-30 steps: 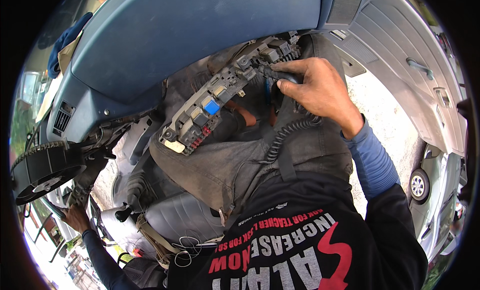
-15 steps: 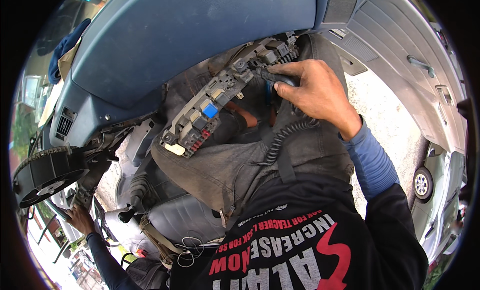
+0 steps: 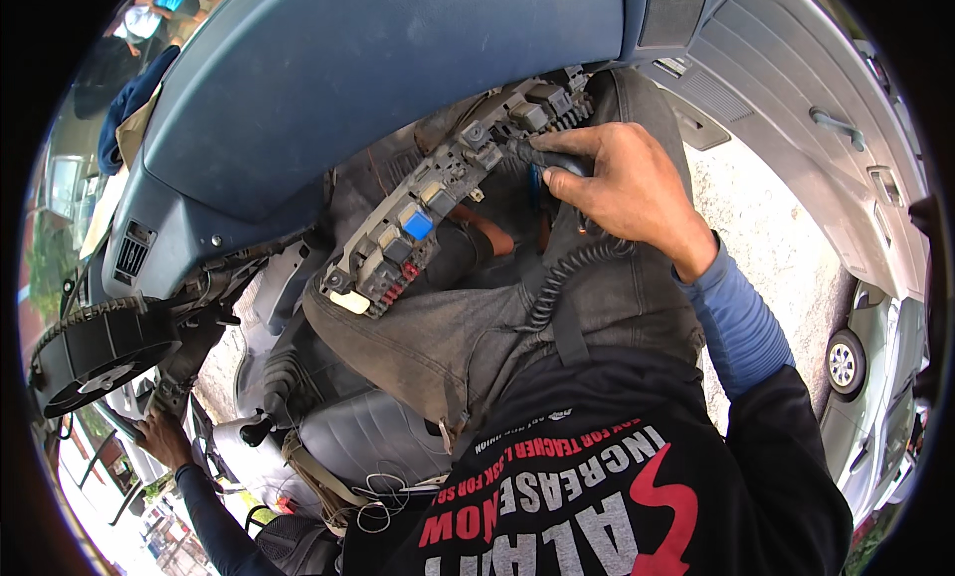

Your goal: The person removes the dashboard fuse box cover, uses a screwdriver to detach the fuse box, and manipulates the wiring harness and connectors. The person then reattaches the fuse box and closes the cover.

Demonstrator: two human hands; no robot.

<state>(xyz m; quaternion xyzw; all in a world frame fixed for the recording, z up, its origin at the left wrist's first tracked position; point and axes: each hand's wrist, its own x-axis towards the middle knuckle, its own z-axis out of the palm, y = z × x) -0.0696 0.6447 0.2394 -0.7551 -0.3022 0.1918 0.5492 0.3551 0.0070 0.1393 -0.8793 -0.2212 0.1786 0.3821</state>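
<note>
My right hand [image 3: 632, 183] pinches the dark handle of a circuit tester [image 3: 567, 162] between thumb and fingers. Its front end meets a long fuse box [image 3: 450, 168], though the exact contact is hidden. The fuse box lies slanted across my lap below the dashboard, bearing grey relays, a blue relay [image 3: 417, 224] and red fuses [image 3: 407, 272]. A black coiled cord [image 3: 547, 289] hangs below my right hand and over my trousers. Far to the left, my left hand [image 3: 165, 439] is closed beside the steering column area; what its fingers hold is hidden.
The blue-grey dashboard [image 3: 398, 54] spans the top. A black round part [image 3: 104, 357] with a silver hub sits at left, near a gear lever [image 3: 261, 429] and grey seat [image 3: 363, 432]. White thin cable [image 3: 378, 501] lies on it. The door [image 3: 796, 98] stands open at right.
The view has shifted slightly, so more of the people outside shows at the upper left. Both hands keep nearly the same places, and the tester stays at the fuse box.
</note>
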